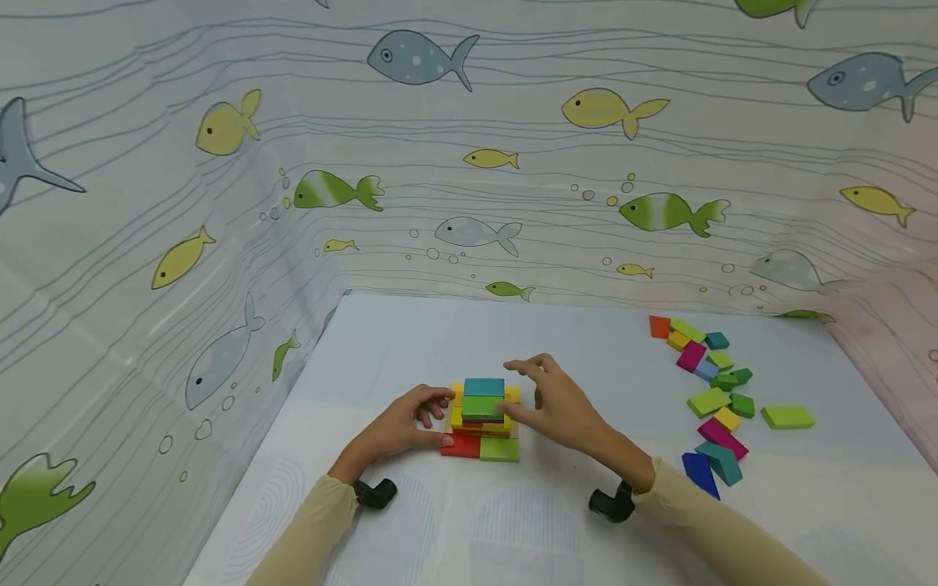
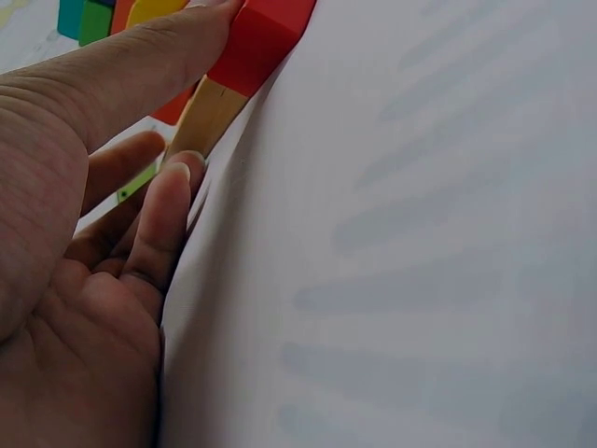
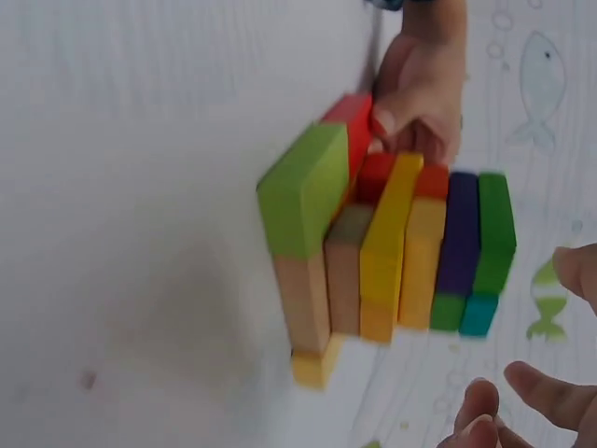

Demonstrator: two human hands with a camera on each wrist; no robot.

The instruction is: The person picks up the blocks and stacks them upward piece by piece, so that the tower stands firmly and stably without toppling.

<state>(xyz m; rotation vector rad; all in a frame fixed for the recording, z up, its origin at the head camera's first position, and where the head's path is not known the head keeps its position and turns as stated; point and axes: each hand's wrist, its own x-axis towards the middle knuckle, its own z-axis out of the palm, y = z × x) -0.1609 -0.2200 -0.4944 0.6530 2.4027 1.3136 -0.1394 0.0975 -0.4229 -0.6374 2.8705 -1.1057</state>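
A layered stack of coloured wooden blocks stands mid-table. Its bottom front edge shows a red block (image 1: 463,446) beside a light green block (image 1: 501,450). On top lie a green block (image 1: 481,406) and a teal block (image 1: 484,387); a dark purple block (image 3: 456,245) sits beneath the green one. My left hand (image 1: 405,421) is at the stack's left side, its thumb touching the red block's end and the other fingers loosely bent near a plain wood block (image 2: 207,117). On the right, my right hand (image 1: 563,409) hovers by the upper layers with fingers spread and nothing held.
Loose blocks are scattered on the right of the white table (image 1: 586,521), among them a light green block (image 1: 787,417), a blue wedge (image 1: 701,474) and a magenta block (image 1: 723,438). A fish-patterned sheet (image 1: 557,187) rises behind and at the sides.
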